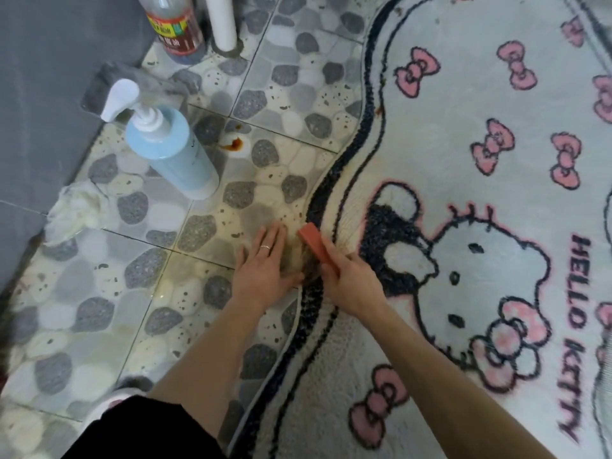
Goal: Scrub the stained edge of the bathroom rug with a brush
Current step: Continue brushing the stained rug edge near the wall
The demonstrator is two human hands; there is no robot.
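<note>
A white bathroom rug (480,200) with a black wavy border and pink bows covers the right side of the floor. Its left edge by my hands looks brownish and wet. My right hand (351,276) grips a red-orange brush (316,245) that lies on that stained edge. My left hand (265,263), with a ring on one finger, presses flat with straight fingers on the wet tile right beside the rug's border.
A light blue pump bottle (172,150) stands on the pebble-pattern tiles at upper left. A clear bottle with a red label (175,28) and a white pipe (222,21) stand at the top. A brown spill (233,145) marks the floor. A crumpled white cloth (74,212) lies left.
</note>
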